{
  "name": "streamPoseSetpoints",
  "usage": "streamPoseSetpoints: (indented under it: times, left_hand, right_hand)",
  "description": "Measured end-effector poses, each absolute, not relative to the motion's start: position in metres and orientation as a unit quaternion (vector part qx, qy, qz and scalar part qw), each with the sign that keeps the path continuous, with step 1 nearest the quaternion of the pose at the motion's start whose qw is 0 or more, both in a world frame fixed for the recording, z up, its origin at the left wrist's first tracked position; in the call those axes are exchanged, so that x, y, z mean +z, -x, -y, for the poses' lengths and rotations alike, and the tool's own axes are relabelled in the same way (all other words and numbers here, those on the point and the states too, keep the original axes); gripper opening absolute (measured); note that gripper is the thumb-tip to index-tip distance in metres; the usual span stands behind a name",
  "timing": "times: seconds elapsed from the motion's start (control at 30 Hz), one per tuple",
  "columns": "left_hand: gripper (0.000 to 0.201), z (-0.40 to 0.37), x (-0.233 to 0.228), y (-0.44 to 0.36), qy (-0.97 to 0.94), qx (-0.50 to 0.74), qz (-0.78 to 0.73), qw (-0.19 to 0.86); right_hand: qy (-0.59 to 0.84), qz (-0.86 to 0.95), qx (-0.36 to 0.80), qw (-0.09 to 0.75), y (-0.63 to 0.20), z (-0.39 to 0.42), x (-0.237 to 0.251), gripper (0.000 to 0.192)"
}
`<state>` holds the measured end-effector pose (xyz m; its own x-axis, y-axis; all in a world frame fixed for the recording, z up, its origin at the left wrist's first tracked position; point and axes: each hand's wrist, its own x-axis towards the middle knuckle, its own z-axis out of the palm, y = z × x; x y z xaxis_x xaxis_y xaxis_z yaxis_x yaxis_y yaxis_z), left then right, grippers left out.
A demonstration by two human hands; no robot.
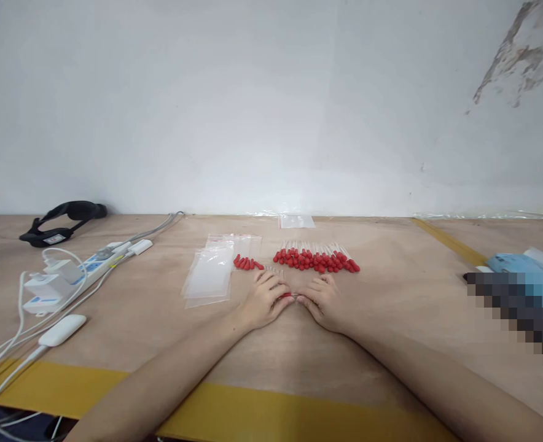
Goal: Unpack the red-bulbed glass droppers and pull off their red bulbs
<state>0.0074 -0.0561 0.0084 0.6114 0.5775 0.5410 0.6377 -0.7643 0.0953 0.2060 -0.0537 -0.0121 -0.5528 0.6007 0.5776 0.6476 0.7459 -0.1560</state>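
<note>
1. far left, by the wall, a black strap [64,220] lies on the table [391,319]; nearer, a power strip [75,273] with white plugs and cables running off the left edge.
2. a stack of clear bags [209,276] sits left of centre, bare board between it and the cables.
3. a small bunch of red-tipped sticks [247,264] lies on a bag just beside the stack.
4. the left hand [265,299] and right hand [322,301] meet at centre, fingertips pinched on one red-tipped piece [287,296] between them.
5. just beyond the hands lies the main pile [316,259]; open board lies right of it.
6. yellow tape edges the near side; a plain white wall stands behind.
</note>
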Motion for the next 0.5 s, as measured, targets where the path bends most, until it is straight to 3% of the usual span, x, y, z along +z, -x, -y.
streamPoseSetpoints:
  times: [0.5]
  left_hand:
    - [0.031,0.0602,0.0110,-0.0064,0.915,-0.240,0.321,0.049]
  right_hand:
    - [0.268,0.899,-0.139,0.317,-0.2148,0.0533,-0.0083,0.023]
